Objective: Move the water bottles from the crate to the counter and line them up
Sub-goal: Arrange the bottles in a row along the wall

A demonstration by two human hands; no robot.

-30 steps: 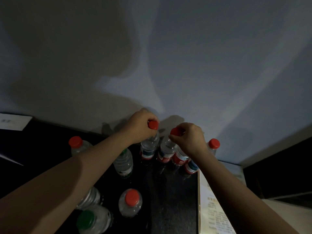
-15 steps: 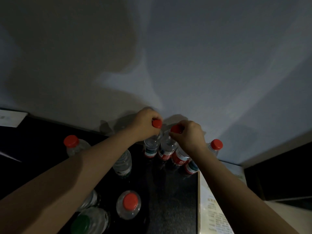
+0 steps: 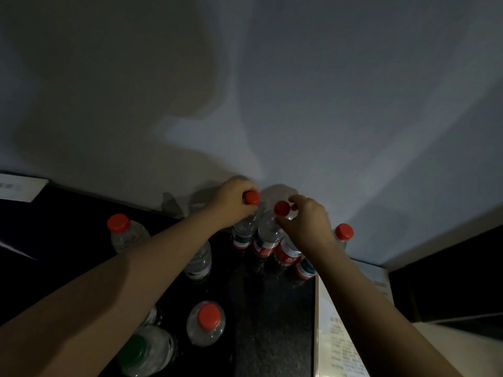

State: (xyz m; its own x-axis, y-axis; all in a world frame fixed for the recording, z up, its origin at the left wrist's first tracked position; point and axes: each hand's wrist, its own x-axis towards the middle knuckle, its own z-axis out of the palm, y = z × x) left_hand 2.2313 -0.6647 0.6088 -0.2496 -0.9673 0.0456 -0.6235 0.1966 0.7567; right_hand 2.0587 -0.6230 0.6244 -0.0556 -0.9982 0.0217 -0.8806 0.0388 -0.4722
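Compared with a second earlier, both hands had drifted a bit further back toward the wall, and the right one had loosened off its cap, fingers spread and only lightly on it.

So the two bottles being handled stood at the back of the counter [image 3: 272,308], almost against the wall [image 3: 299,104]. The left bottle [image 3: 245,232] had the left hand [image 3: 231,202] closed over its red cap [image 3: 251,197]. The right bottle [image 3: 268,238], touching or just beside it, had its own cap [image 3: 282,208] showing, with the right hand [image 3: 307,221] half open around the neck, thumb and fingertips barely on it as far as I could tell.

Handling-wise, my guess: clear thin plastic, seemingly full, so fairly heavy for the size, walls that dent if squeezed, and probably slick. The cap and neck looked like the stiffest spot to pinch, fine for nudging; for a real lift I'd go around the body at the label.

Both stood upright, long axis vertical, caps up, only looking tilted because of the wide lens.

Further out, two more red-labelled bottles [image 3: 288,254] carried the row on to the right, ending in one with a red cap [image 3: 344,231]. Loose ones sat nearer: a red-capped bottle at left [image 3: 128,235], one under the left forearm [image 3: 200,261], a red-capped one up front [image 3: 206,322] and a green-capped one [image 3: 147,352]. A printed sheet [image 3: 343,336] lay right of the counter. No crate visible.
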